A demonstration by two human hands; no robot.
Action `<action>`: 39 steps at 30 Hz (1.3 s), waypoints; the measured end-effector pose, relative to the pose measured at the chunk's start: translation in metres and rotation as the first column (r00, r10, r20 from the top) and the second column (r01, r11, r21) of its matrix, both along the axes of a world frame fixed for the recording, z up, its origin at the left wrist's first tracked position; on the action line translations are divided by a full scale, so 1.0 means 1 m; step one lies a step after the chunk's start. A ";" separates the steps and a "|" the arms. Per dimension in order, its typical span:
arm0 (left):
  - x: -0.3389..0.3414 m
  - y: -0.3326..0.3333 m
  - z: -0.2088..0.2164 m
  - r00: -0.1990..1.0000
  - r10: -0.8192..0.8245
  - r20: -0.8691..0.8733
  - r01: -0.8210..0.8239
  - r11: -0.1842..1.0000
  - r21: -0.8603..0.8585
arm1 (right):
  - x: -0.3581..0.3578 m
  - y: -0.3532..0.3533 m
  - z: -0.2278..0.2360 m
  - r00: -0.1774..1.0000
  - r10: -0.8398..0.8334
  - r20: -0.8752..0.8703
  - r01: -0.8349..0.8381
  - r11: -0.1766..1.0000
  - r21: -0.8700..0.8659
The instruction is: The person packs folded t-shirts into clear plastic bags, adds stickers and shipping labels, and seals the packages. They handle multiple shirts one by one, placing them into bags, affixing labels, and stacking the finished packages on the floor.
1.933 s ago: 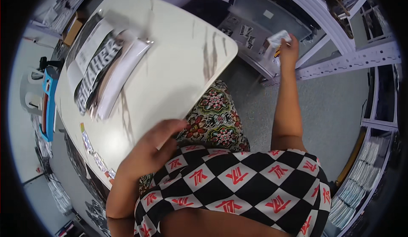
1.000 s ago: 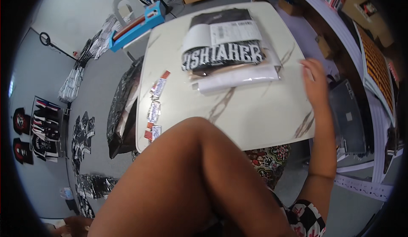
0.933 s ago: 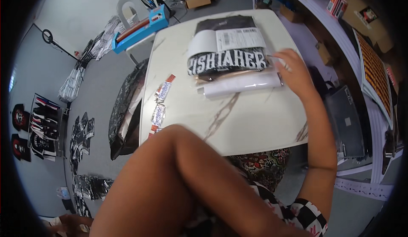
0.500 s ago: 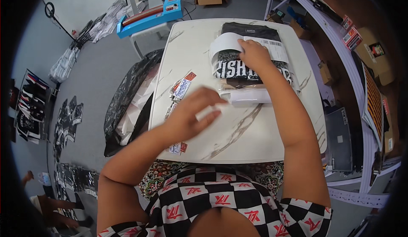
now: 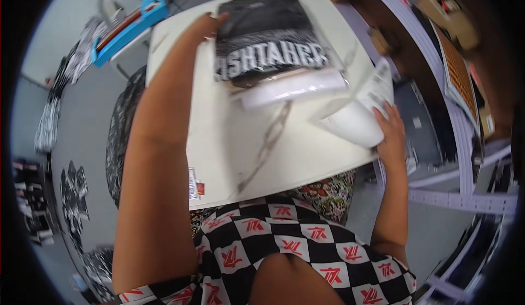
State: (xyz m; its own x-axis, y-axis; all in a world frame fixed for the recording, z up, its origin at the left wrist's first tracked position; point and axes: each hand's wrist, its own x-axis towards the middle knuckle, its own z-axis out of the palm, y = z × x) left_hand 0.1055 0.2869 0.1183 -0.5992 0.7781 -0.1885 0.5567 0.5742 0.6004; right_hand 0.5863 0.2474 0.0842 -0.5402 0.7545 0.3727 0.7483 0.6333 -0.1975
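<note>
A black shirt with large white lettering (image 5: pixel 268 31), folded in a clear bag, lies on top of a stack at the far side of the white marbled table (image 5: pixel 306 157). My left hand (image 5: pixel 212 25) reaches out to the stack's far left corner, its fingers closed on the edge of the bagged shirt; the grip is partly blurred. Near the table's right edge, my right hand (image 5: pixel 390 131) grips a curled white sheet with printing (image 5: pixel 355 120), held apart from the stack. Lighter bagged clothes (image 5: pixel 295 88) show beneath the black shirt.
Small printed tags (image 5: pixel 193 185) lie at the table's near left edge, partly behind my left arm. A black plastic bag (image 5: pixel 121 141) stands left of the table. A blue machine with a roller (image 5: pixel 131 26) sits beyond. Purple shelving (image 5: pixel 462 157) runs along the right.
My right hand has drawn the white sheet off the shirt, toward me and to the right. My left hand has moved from above the table to the stack's far left corner. The view has shifted.
</note>
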 end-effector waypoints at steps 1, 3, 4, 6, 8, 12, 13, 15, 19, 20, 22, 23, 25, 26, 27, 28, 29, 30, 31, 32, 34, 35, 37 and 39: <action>-0.004 0.007 0.002 0.999 -0.013 -0.049 0.011 0.999 -0.042 | 0.000 -0.002 0.003 0.993 -0.027 0.117 0.032 0.999 -0.043; 0.000 0.017 0.000 0.991 0.004 -0.133 -0.014 0.997 -0.074 | 0.004 -0.005 0.000 0.983 -0.078 0.167 0.097 0.989 -0.110; 0.000 0.016 0.001 0.990 -0.008 -0.141 -0.003 0.997 -0.077 | 0.003 -0.003 -0.002 0.981 -0.092 0.168 0.112 0.987 -0.118; 0.003 0.023 0.001 0.998 0.043 -0.049 -0.050 0.987 -0.151 | 0.004 0.000 -0.004 0.978 -0.111 0.178 0.133 0.984 -0.118; -0.008 0.026 -0.002 0.999 0.044 0.012 -0.043 0.997 -0.063 | 0.003 0.004 -0.003 0.978 -0.097 0.183 0.117 0.988 -0.105; -0.051 0.034 -0.026 0.987 0.034 0.155 -0.048 0.995 0.089 | 0.006 0.009 -0.002 0.986 -0.074 0.148 0.089 0.991 -0.097; -0.052 0.033 -0.035 0.981 0.026 0.194 -0.051 0.991 0.124 | 0.009 0.009 -0.002 0.992 -0.063 0.109 0.074 0.993 -0.096; -0.014 0.030 -0.017 0.973 -0.022 0.232 -0.029 0.976 0.215 | 0.018 0.007 -0.001 0.997 -0.067 0.033 0.070 0.994 -0.087; -0.066 0.017 0.005 0.921 -0.106 0.375 -0.090 0.878 0.469 | 0.018 0.003 0.015 0.975 -0.019 -0.221 -0.001 0.996 -0.090; -0.037 0.018 0.016 0.908 -0.169 0.383 -0.073 0.838 0.541 | 0.022 0.003 0.018 0.959 0.004 -0.285 -0.024 0.997 -0.069; 0.030 0.009 0.053 0.881 -0.281 0.381 -0.057 0.736 0.675 | 0.025 0.002 0.029 0.928 -0.016 -0.373 0.010 1.000 -0.018; 0.054 -0.011 0.074 0.865 -0.290 0.410 -0.104 0.696 0.710 | 0.022 0.002 0.036 0.904 -0.004 -0.427 0.009 1.000 0.008; 0.105 -0.049 0.113 0.823 -0.331 0.462 -0.191 0.604 0.774 | 0.003 0.004 0.060 0.759 0.053 -0.649 -0.085 0.996 -0.018; 0.134 -0.074 0.127 0.840 -0.410 0.355 -0.106 0.519 0.848 | -0.015 0.002 0.074 0.626 0.034 -0.779 -0.173 0.980 -0.096; 0.121 -0.089 0.139 0.836 -0.459 0.300 -0.079 0.441 0.894 | -0.035 -0.002 0.092 0.471 0.006 -0.882 -0.285 0.947 -0.146; 0.111 -0.113 0.147 0.869 -0.444 0.219 -0.025 0.403 0.915 | -0.052 -0.003 0.109 0.470 0.048 -0.882 -0.385 0.910 -0.156; 0.112 -0.140 0.153 0.889 -0.435 0.141 0.033 0.370 0.929 | -0.067 -0.004 0.126 0.468 0.081 -0.880 -0.469 0.866 -0.170; 0.124 -0.167 0.159 0.916 -0.398 0.060 0.085 0.336 0.938 | -0.080 -0.006 0.142 0.465 0.111 -0.879 -0.544 0.819 -0.184; 0.115 -0.193 0.162 0.831 -0.553 0.058 0.122 0.282 0.952 | -0.092 -0.014 0.156 0.454 0.143 -0.879 -0.619 0.761 -0.196; 0.119 -0.220 0.162 0.834 -0.552 0.028 0.128 0.241 0.962 | -0.106 -0.028 0.166 0.286 0.295 -0.912 -0.815 0.575 -0.069; 0.114 -0.283 0.150 0.827 -0.554 0.094 0.063 0.259 0.964 | -0.122 -0.066 0.183 0.384 0.212 -0.899 -0.802 0.559 -0.212; 0.100 -0.324 0.139 0.708 -0.685 0.172 -0.025 0.218 0.976 | -0.130 -0.091 0.189 0.451 0.189 -0.872 -0.790 0.539 -0.292; 0.071 -0.392 0.124 0.418 -0.873 0.251 -0.117 0.222 0.968 | -0.142 -0.134 0.175 0.541 0.275 -0.794 -0.779 0.520 -0.351; 0.105 -0.435 0.137 0.364 -0.850 0.382 -0.114 0.366 0.924 | -0.152 -0.172 0.147 0.391 0.511 -0.766 -0.916 0.302 -0.266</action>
State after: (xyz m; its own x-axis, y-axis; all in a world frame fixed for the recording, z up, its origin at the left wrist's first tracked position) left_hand 0.2108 -0.1485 0.2552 -0.1322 0.8656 0.4831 -0.4178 -0.4906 0.7647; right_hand 0.4344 0.0757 0.2317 -0.8664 0.2515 0.4313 -0.3063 0.4145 -0.8570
